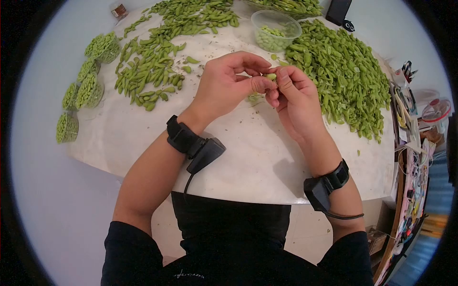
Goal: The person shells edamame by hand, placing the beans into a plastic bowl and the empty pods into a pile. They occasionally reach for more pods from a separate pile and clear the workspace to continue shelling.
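Note:
Above the middle of the table, a green edamame pod (271,76) is pinched between my two hands. My left hand (224,83) is closed, its thumb and fingertips on the pod's left side. From the other side my right hand (298,93) grips it between thumb and curled fingers. The fingers cover most of the pod. Just beyond the hands stands a clear plastic bowl (257,42) with shelled green beans (273,35) inside. Opened pod shells (343,71) are heaped to the right of my right hand. Whole edamame pods (152,66) lie spread at the left.
Several clear tubs of shelled beans (90,90) line the table's left edge. A small jar (119,10) sits at the far left corner. A black phone-like object (338,10) stands at the back right. Pens and clutter (408,71) crowd the right side of the white tabletop (229,157).

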`<control>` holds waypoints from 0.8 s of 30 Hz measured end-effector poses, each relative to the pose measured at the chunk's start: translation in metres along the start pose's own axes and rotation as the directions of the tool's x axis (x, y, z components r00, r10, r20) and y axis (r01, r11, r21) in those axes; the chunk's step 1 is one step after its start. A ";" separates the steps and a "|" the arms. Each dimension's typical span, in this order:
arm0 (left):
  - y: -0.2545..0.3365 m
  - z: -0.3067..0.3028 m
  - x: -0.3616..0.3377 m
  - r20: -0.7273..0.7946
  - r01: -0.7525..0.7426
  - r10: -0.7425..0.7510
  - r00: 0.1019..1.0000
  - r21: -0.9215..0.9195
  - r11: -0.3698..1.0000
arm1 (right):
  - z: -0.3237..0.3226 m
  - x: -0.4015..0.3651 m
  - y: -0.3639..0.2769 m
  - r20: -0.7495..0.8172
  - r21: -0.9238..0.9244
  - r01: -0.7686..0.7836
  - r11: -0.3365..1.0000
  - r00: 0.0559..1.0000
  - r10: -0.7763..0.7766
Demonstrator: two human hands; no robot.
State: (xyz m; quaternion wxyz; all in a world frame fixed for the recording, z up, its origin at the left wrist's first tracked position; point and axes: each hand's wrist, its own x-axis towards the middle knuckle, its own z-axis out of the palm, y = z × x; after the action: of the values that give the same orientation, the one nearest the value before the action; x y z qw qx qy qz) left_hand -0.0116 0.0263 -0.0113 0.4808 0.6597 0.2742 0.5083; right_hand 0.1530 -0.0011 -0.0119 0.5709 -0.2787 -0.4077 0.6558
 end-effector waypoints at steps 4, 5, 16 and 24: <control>0.002 0.004 -0.002 0.003 -0.008 0.008 1.000 -0.006 1.000 | 0.002 -0.001 -0.004 -0.023 0.006 -0.071 0.997 0.997 0.072; 0.002 0.005 -0.002 -0.005 -0.026 0.026 1.000 0.005 1.000 | 0.003 -0.002 -0.005 -0.037 0.006 -0.104 0.995 0.994 0.104; -0.008 0.011 -0.004 -0.027 0.120 -0.124 0.992 -0.112 0.986 | 0.004 0.001 0.003 -0.103 -0.510 0.108 0.853 0.977 -0.185; -0.010 0.015 -0.005 0.113 0.304 -0.325 0.939 -0.713 0.632 | 0.013 -0.003 0.000 -0.006 -0.715 0.245 0.655 0.934 -0.356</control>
State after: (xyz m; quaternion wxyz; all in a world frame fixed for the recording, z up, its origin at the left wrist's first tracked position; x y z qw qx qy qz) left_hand 0.0022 0.0203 -0.0226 0.7777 0.3530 0.1695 0.4917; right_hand 0.1429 -0.0072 -0.0056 0.5499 -0.4506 -0.6240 0.3244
